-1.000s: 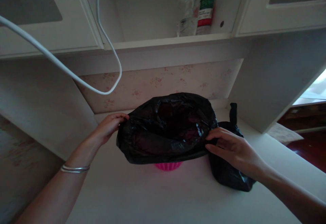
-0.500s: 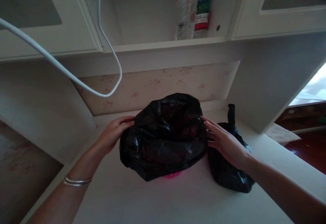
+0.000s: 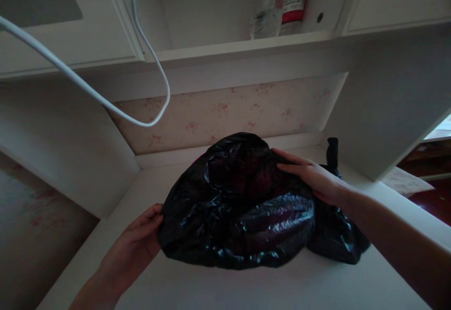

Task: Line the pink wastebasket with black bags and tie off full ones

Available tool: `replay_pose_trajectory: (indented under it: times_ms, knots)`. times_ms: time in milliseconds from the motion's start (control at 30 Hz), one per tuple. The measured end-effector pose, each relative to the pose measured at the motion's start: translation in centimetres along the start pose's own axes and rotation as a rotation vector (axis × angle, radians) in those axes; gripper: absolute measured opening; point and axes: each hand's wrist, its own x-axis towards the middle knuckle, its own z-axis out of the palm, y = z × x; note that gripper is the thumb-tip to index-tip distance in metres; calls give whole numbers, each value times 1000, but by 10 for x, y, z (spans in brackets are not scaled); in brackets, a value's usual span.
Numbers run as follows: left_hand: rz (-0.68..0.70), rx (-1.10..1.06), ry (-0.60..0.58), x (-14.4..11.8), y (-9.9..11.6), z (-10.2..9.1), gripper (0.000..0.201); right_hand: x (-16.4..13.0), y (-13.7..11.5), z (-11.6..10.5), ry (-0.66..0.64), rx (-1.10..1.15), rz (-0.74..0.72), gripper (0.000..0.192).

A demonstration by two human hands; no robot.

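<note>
Two-handed spreading seems underway — left hand pinching the black bag, right hand touching it, grip unclear — calling next for even tension.

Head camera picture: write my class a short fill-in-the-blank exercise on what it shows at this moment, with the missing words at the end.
1. The left hand touches the edge of a large bag whose colour is ____.
2. Seen from here, a smaller bag lies to the ____ of it.
3. The cable looping in front of the cupboard is ____.
4. The wallpaper is patterned with small pinkish ____.

Missing words: black; right; white; flowers.
</note>
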Motion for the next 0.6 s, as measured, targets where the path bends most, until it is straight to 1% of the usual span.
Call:
replay_pose_trajectory:
  times_ms: [100,167,200,267,333,367,400,433,500,533,600]
  knots:
    - [-30,-73,9,10,-8,-6,28,8,-1,-7,-27,-111,5,62]
    - [-78,-104,16,15,-6,-1,31,11,-5,-10,-23,-263,-23,62]
    - [-89,-114,25,17,-3,3,30,11,-8,-10,14,-373,-76,61]
    - [-50,-104,54,22,8,13,31,4,-14,-6,148,-623,-274,58]
    - [92,-22,98,26,20,24,44,-12,-21,5,279,-819,-522,52]
    - [182,60,125,28,26,29,49,-22,-24,12,319,-883,-635,48]
    - [260,168,148,29,31,35,54,-34,-26,20,331,-931,-729,45]
    - [315,291,162,31,36,39,57,-45,-28,28,324,-975,-822,41]
    - [346,523,155,33,40,46,64,-64,-29,40,247,-1055,-952,34]
    - [331,600,137,34,41,48,66,-70,-29,43,203,-1078,-984,31]
    - [309,650,109,35,41,47,61,-76,-27,44,133,-1078,-983,26]
